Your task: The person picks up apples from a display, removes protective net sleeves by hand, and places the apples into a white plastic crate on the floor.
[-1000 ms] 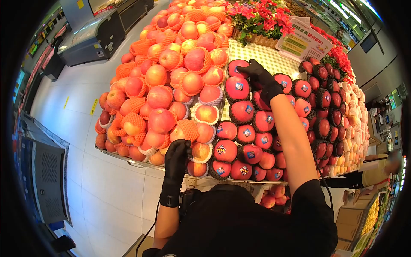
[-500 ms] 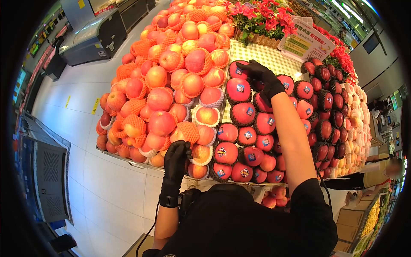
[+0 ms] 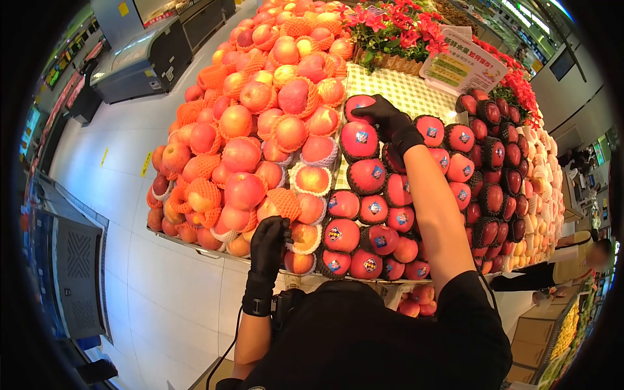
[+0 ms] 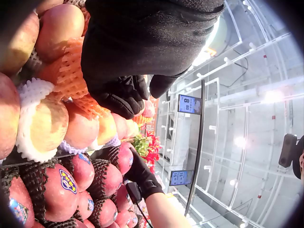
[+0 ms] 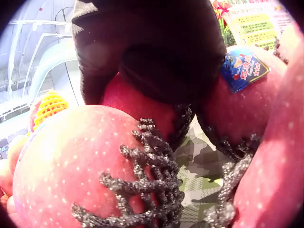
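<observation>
My right hand (image 3: 390, 120), in a black glove, grips a red apple (image 3: 357, 106) at the back of the row of stickered apples. In the right wrist view the thumb lies curled across that apple (image 5: 142, 107), which sits in black foam netting; the glove hides its upper part. Closest to the wrist camera is another netted apple (image 5: 80, 166). Nothing shows in my gloved left hand (image 3: 270, 244), whose fingers are loosely curled at the front edge of the stand. It hovers beside an apple in orange foam netting (image 3: 284, 203).
A heap of apples (image 3: 244, 153) in orange and white netting fills the left side. Darker red apples (image 3: 494, 153) stand at right. Behind are a checked cloth (image 3: 403, 88), red flowers (image 3: 396, 29) and a printed sign (image 3: 461, 65). A person (image 3: 565, 263) stands at far right.
My right hand's thumb and fingers have come down closer around the back apple, covering more of it. The left hand has stayed about where it was.
</observation>
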`<state>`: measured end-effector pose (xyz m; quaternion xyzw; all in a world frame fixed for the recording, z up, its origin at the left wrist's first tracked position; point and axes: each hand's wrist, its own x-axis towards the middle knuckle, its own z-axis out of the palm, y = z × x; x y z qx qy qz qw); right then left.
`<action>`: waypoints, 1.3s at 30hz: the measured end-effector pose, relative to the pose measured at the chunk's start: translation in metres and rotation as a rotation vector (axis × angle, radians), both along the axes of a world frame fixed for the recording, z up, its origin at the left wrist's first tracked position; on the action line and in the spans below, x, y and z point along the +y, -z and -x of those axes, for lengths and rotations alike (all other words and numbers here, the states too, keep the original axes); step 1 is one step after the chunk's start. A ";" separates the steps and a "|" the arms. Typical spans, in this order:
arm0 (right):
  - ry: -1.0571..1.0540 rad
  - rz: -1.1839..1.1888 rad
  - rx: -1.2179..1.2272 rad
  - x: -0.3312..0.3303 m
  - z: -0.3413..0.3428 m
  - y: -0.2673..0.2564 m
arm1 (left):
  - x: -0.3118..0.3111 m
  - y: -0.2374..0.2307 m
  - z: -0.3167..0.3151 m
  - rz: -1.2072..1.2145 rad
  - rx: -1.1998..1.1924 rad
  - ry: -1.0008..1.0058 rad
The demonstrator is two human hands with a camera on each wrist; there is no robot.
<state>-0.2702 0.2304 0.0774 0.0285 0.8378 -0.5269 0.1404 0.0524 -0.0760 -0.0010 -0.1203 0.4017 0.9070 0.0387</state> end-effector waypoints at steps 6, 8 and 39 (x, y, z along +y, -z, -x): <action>0.043 -0.197 0.097 0.005 0.018 0.014 | 0.000 -0.008 0.003 0.011 -0.013 -0.011; 0.094 -0.176 0.158 0.007 0.021 0.020 | -0.002 -0.008 0.001 0.000 -0.014 -0.016; 0.346 0.582 0.203 0.023 -0.219 -0.043 | 0.023 -0.020 -0.005 0.025 0.083 0.053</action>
